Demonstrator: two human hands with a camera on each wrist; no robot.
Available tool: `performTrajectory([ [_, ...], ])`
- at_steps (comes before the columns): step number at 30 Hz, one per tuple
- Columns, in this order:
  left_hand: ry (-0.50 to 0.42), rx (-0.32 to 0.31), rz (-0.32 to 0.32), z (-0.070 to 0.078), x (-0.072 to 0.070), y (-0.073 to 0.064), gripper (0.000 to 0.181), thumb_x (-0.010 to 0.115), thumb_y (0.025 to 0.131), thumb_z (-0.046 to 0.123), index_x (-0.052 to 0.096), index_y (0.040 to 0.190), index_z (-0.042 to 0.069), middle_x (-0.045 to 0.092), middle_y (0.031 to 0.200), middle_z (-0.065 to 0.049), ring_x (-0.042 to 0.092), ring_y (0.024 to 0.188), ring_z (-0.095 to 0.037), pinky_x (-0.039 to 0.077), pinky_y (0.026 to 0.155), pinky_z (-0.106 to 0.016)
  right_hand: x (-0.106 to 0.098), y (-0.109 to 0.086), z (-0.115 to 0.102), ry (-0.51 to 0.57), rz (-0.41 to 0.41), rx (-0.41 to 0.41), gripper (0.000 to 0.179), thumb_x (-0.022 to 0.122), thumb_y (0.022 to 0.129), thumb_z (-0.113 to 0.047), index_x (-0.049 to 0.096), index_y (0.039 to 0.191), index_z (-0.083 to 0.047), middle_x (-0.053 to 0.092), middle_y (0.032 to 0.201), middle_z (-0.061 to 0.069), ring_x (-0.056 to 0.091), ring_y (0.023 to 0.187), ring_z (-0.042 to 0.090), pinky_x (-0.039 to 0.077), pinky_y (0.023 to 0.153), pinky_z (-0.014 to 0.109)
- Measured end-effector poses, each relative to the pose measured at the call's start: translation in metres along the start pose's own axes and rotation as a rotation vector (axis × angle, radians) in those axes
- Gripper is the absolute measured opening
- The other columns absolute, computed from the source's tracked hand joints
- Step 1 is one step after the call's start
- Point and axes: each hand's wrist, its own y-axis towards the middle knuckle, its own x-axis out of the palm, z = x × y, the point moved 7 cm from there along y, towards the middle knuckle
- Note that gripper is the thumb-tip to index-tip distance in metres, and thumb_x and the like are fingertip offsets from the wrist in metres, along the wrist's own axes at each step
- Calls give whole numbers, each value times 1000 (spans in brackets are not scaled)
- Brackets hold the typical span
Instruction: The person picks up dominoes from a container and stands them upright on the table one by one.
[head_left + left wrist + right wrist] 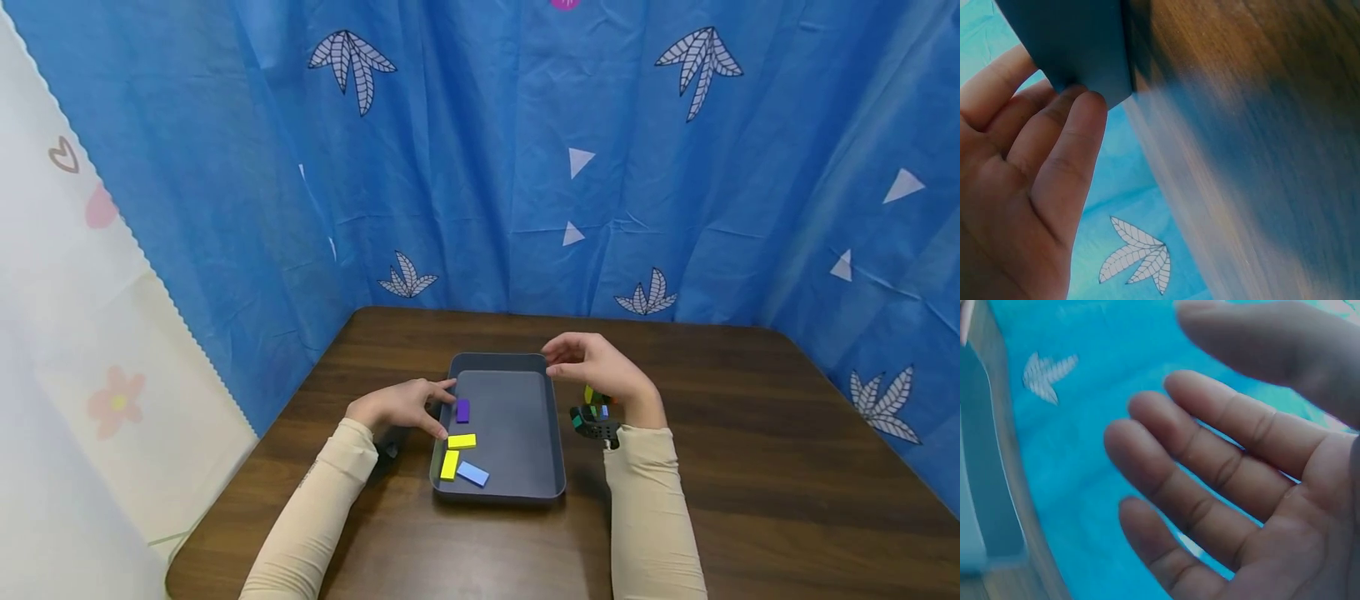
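Tray (517, 417) of four blocks (462, 442) is touched by loose left hand (405, 407); other blocks (588, 394) are part-hidden by empty, unclenched right hand (597, 365).

No readable text, only a tiny illegible marking (309, 473) on the left sleeve (318, 512)

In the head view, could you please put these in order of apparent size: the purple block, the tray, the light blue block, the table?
1. Table
2. Tray
3. Light blue block and purple block, unranked: the purple one looks smaller but lies farther away.
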Motion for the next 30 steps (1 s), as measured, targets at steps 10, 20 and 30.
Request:
performTrajectory([
  [10,-31,-16,-10,-1,3,1,70,84,81,33,58,140,7,27,166,-8,25,153,-35,27,120,-59,56,54,-11,72,-136,-33,30,71,92,-10,67,120,-2,68,116,15,62,108,26,57,95,40],
  [20,-15,-25,-13,-1,4,1,68,83,82,33,59,140,8,27,166,-5,26,153,-32,30,120,-57,110,87,18,123,-245,58,42,72,89,-6,61,128,4,60,131,25,61,108,25,55,99,40],
  [30,-32,-36,-2,0,0,-1,68,83,82,33,59,141,9,27,166,-3,25,153,-34,31,118,-60,141,94,47,84,-268,197,52,77,84,-8,58,133,-2,61,131,16,59,118,28,49,107,48],
])
